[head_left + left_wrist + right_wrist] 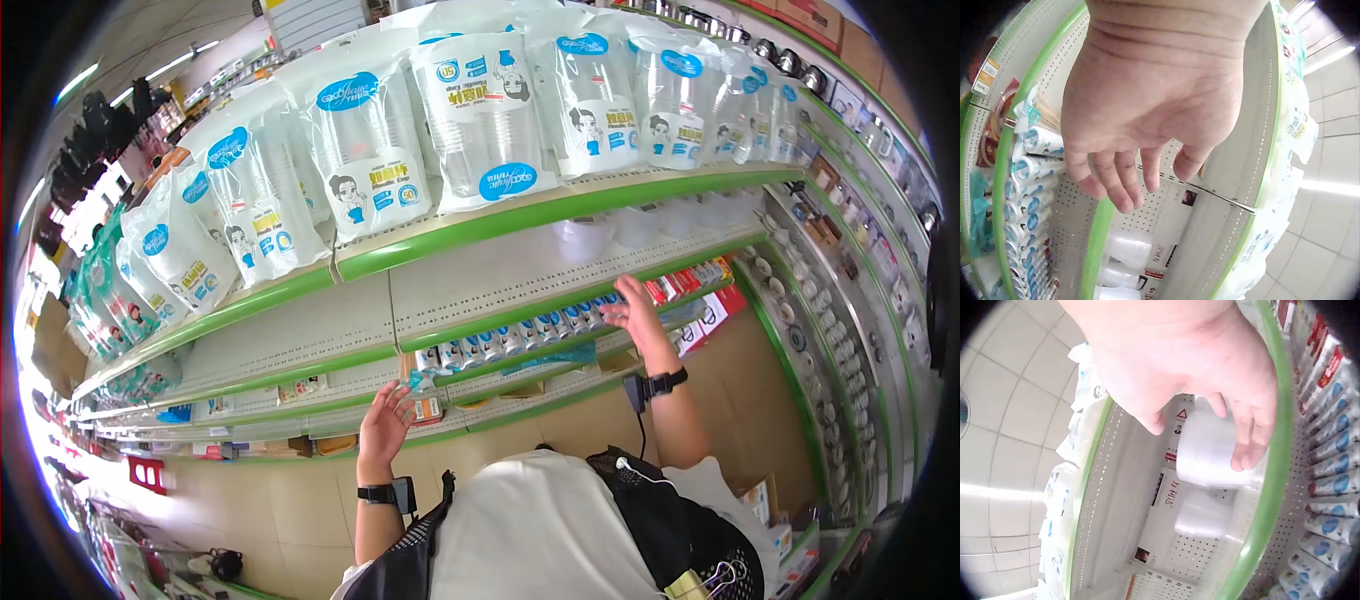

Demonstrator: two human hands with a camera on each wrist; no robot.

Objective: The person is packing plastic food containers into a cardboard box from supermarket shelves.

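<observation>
My left hand (386,428) hangs in front of the lower shelves, palm up and fingers loosely bent, with nothing in it. In the left wrist view that hand (1154,103) is before the shelf fronts. My right hand (640,322) is raised at the front edge of the middle shelf, fingers spread. Translucent white plastic tubs (1207,453) stand on that shelf, and the right fingers overlap the nearest one in the right wrist view. Rows of white-and-blue wrapped rolls (510,340) lie on the shelf below.
Bagged plastic cups (485,120) line the top shelf, which has a green front edge (450,240). Red boxes (690,282) lie right of the rolls. Racks of small wares (815,370) stand at the right. A red stool (147,474) is on the tiled floor at the left.
</observation>
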